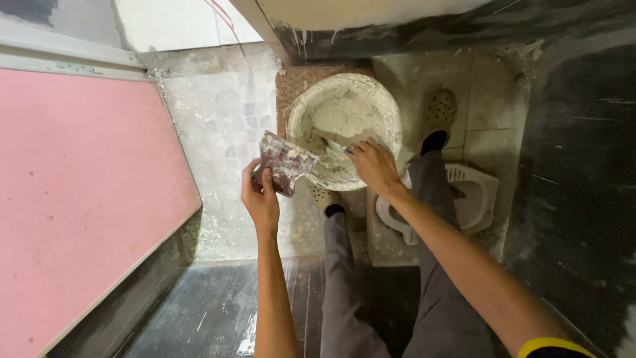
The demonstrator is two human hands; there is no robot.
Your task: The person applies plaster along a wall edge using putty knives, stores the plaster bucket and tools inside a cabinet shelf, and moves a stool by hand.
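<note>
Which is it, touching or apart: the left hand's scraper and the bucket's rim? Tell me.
Cannot tell. In the head view, the putty-smeared scraper in the left hand overlaps the bucket rim from above; height difference is hidden.

bucket (344, 129) ahead on floor | board (86, 199) left | squat toilet (474, 195) right, behind right leg

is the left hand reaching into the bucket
No, the left hand holds a putty-smeared scraper outside the bucket, while the right hand works a tool inside it.

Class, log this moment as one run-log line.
left hand: holds scraper | right hand: holds knife in bucket | floor: tiled
</note>
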